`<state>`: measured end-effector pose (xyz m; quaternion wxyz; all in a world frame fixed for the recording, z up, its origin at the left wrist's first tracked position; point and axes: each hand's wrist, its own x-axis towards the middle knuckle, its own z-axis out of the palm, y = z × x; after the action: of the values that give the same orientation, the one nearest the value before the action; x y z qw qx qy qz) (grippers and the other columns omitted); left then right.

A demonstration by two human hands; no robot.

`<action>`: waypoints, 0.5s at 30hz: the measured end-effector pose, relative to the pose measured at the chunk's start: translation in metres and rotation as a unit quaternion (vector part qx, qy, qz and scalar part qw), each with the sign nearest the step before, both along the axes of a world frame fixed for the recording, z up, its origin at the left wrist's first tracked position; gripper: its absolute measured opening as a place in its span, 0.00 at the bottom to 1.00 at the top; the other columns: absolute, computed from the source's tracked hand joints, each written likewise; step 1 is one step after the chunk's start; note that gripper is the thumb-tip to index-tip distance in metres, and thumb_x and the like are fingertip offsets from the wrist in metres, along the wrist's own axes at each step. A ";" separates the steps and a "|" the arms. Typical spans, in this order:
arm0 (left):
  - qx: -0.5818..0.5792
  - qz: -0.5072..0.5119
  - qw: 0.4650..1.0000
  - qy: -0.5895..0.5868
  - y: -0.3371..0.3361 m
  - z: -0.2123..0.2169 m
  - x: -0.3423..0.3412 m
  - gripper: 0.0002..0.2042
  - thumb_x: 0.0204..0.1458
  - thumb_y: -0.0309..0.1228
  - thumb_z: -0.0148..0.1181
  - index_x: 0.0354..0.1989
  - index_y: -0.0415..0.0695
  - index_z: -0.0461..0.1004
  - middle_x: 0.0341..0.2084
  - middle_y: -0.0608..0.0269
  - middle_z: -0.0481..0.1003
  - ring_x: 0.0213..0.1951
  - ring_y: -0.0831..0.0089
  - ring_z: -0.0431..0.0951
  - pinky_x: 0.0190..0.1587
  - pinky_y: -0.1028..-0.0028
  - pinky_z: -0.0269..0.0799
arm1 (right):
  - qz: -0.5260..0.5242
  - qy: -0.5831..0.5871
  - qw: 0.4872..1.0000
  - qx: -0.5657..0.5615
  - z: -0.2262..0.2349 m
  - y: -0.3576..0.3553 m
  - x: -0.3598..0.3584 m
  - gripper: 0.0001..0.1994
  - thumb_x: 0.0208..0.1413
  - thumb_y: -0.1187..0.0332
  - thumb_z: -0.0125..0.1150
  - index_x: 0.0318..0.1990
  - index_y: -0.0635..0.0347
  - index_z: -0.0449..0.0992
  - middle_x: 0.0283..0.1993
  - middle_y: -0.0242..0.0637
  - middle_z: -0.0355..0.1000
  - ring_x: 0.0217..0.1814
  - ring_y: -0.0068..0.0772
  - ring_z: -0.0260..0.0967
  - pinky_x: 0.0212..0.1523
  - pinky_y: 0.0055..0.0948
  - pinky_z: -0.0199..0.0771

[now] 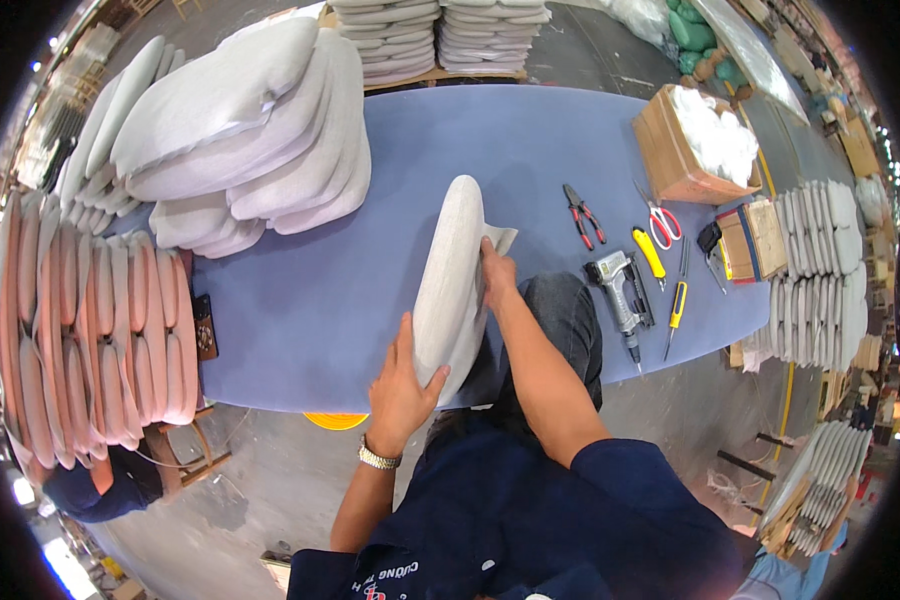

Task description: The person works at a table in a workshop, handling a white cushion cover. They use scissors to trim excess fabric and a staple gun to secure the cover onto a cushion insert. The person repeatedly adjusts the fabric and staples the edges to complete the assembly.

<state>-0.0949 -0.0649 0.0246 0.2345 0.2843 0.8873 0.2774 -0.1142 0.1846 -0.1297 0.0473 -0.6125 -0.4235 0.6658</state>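
Note:
A light grey fabric-covered cushion stands on its long edge at the near side of the blue padded table, pointing away from me. My left hand grips its near end, thumb on one side and fingers on the other. At the cushion's right side my right hand is closed on the edge, where a small flap of loose fabric sticks out. The tips of my right fingers are hidden behind the cushion. My raised knee rests against the table beside it.
Stacked grey cushions fill the table's far left. On the right lie a staple gun, pliers, a yellow cutter, scissors and a screwdriver. Behind them stands a cardboard box with white stuffing. Pinkish cushions stand left.

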 end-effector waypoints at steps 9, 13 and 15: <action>0.082 -0.061 0.995 0.015 0.053 -0.026 -0.050 0.45 0.57 0.40 0.66 0.77 0.35 0.45 0.65 0.30 0.66 0.61 0.37 0.72 0.58 0.52 0.73 | 0.021 -0.108 0.973 0.202 -0.020 -0.017 -0.016 0.33 0.69 0.41 0.47 0.48 0.69 0.82 0.46 0.63 0.80 0.53 0.67 0.77 0.54 0.53 0.73; 0.088 -0.073 0.993 0.019 0.111 -0.045 -0.105 0.45 0.58 0.40 0.64 0.76 0.34 0.43 0.61 0.26 0.69 0.57 0.33 0.74 0.56 0.48 0.74 | 0.019 -0.105 0.978 0.182 -0.016 -0.028 -0.017 0.32 0.70 0.43 0.45 0.48 0.68 0.82 0.44 0.60 0.80 0.51 0.66 0.77 0.52 0.54 0.73; 0.067 -0.066 0.995 0.038 0.139 -0.070 -0.137 0.45 0.59 0.42 0.63 0.76 0.33 0.43 0.58 0.26 0.71 0.57 0.33 0.75 0.58 0.48 0.72 | 0.012 -0.101 0.978 0.184 -0.008 -0.030 -0.022 0.32 0.70 0.43 0.45 0.48 0.68 0.82 0.43 0.60 0.80 0.50 0.65 0.77 0.51 0.53 0.73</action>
<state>-0.2321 0.0742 -0.0454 0.1986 0.3676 0.8542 0.3094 -0.1361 0.1545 -0.1379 0.1084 -0.6523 -0.5486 0.5117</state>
